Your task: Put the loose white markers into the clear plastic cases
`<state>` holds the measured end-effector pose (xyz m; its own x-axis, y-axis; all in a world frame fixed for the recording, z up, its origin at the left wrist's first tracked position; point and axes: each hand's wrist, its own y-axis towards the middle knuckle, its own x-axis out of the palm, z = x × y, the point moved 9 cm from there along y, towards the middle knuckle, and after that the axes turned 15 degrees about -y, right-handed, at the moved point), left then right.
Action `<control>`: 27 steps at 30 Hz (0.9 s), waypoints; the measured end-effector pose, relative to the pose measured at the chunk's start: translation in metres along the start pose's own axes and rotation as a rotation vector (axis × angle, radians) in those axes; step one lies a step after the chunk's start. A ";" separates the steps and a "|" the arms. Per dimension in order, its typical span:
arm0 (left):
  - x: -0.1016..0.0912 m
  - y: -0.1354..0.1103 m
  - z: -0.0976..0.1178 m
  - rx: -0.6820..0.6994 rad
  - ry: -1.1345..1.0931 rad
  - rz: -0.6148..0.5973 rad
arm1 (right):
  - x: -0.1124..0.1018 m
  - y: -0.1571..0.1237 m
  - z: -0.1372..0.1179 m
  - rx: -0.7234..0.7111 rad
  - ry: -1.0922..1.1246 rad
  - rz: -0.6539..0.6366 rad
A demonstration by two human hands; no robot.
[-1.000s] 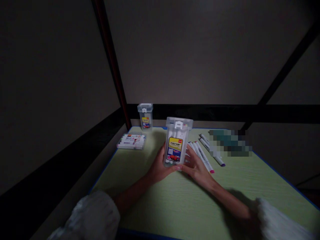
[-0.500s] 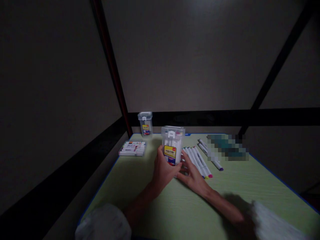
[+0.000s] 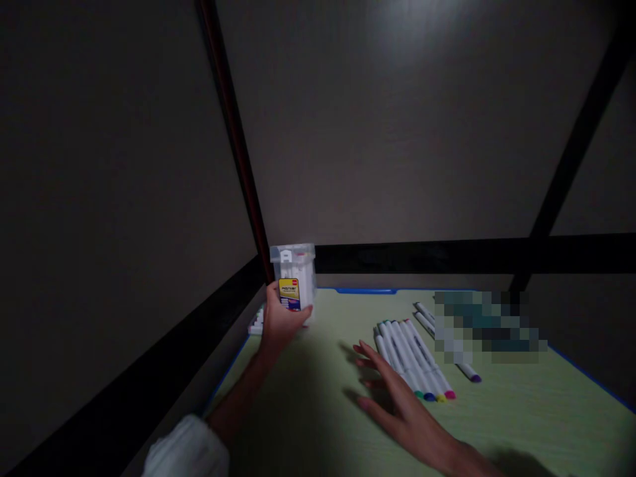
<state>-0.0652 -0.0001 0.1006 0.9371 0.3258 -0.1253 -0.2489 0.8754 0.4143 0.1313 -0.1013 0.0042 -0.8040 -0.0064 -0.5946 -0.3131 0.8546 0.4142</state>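
Observation:
My left hand (image 3: 283, 323) is wrapped round the lower part of a clear plastic marker box (image 3: 298, 271), held upright at the table's far left. The box has a lid, a white clasp and a yellow and blue label, and white markers show inside it. My right hand (image 3: 397, 404) holds nothing; its fingers are spread above the table, just left of a row of white markers (image 3: 410, 351) with coloured ends. The flat pack of markers (image 3: 256, 324) at the left edge is mostly hidden behind my left hand.
Two more white markers (image 3: 470, 371) lie to the right of the row, one with a purple end. Beside them is a blurred-out teal patch (image 3: 481, 318). The pale green table (image 3: 318, 411) has a blue rim, with dark walls close behind and at the left.
My left hand has carried the marker box to the far left, in front of where the other box stood. My right hand has come off the box, fingers apart. The view has shifted.

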 end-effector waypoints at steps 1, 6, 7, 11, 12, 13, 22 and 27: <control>-0.006 0.008 0.001 0.012 0.044 0.029 | 0.001 -0.001 0.000 -0.001 -0.014 -0.009; -0.024 0.045 -0.002 0.044 0.211 0.115 | 0.003 -0.001 -0.002 -0.033 -0.061 -0.035; -0.026 0.051 -0.005 0.050 0.237 0.135 | 0.004 -0.001 -0.003 -0.037 -0.067 -0.042; -0.029 0.077 -0.026 0.049 0.332 0.179 | 0.002 -0.001 -0.005 -0.052 -0.092 -0.044; -0.030 0.084 -0.031 0.046 0.348 0.188 | 0.001 -0.001 -0.005 -0.055 -0.094 -0.042; -0.030 0.090 -0.037 0.041 0.361 0.201 | 0.001 -0.001 -0.006 -0.060 -0.095 -0.042; -0.025 0.127 -0.080 0.013 0.375 0.240 | 0.000 0.004 -0.013 -0.160 -0.070 -0.017; -0.018 0.134 -0.097 0.017 0.396 0.222 | -0.001 0.004 -0.013 -0.150 -0.076 -0.040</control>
<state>-0.1394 0.1461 0.0713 0.6952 0.6190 -0.3655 -0.4261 0.7643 0.4840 0.1244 -0.1046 0.0150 -0.7509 0.0054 -0.6604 -0.4201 0.7676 0.4840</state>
